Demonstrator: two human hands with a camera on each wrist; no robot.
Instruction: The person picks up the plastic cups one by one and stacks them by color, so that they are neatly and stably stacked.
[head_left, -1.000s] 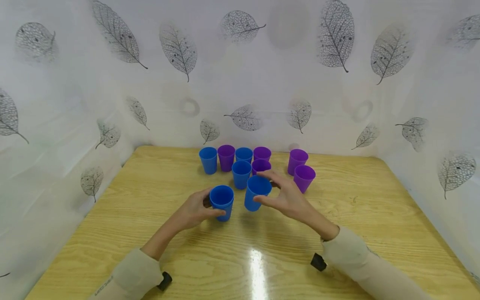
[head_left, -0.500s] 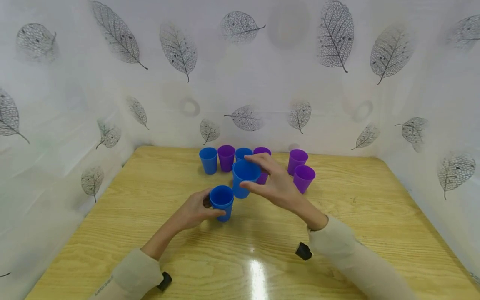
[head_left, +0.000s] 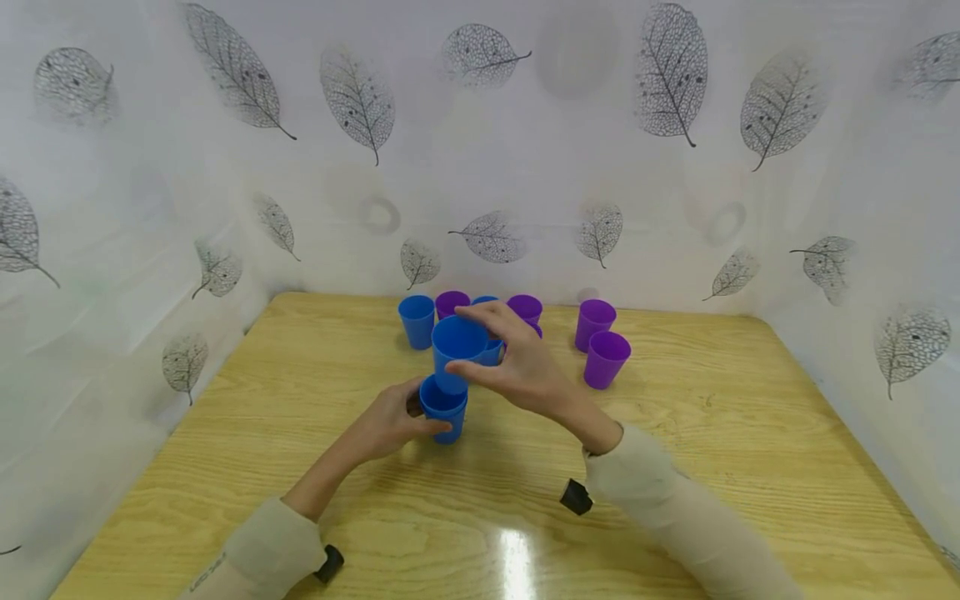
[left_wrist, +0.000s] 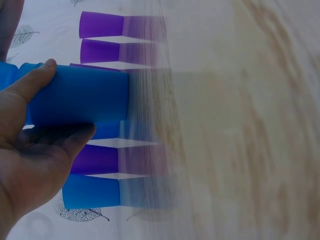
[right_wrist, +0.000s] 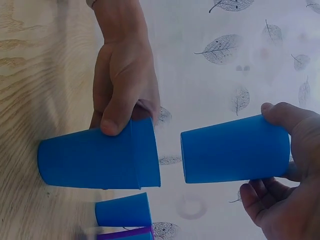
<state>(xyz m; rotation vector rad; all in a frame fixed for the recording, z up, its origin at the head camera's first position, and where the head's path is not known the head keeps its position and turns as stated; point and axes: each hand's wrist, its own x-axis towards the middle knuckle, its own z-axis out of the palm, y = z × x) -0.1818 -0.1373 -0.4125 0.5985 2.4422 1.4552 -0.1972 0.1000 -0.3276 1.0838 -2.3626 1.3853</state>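
My left hand (head_left: pixel 392 423) grips a blue cup stack (head_left: pixel 444 427) standing on the table. In the right wrist view the stack (right_wrist: pixel 90 160) shows a second rim, one cup nested in another. Another blue cup (head_left: pixel 441 354) is held by my right hand (head_left: pixel 528 367) between thumb and fingers, just above the stack. The right wrist view shows this cup (right_wrist: pixel 235 150) apart from the stack's mouth, its base facing it. Behind the right hand, another blue cup (head_left: pixel 491 354) is partly hidden.
At the back of the wooden table (head_left: pixel 675 500) stand a blue cup (head_left: pixel 417 321), a purple cup (head_left: pixel 452 302) and other cups partly covered by my right hand. Two purple cups (head_left: pixel 596 325) stand farther right. A leaf-printed sheet (head_left: pixel 480 167) hangs behind.
My right hand has carried its blue cup leftward, from right of the stack to over it. The left hand and its stack stay in place.
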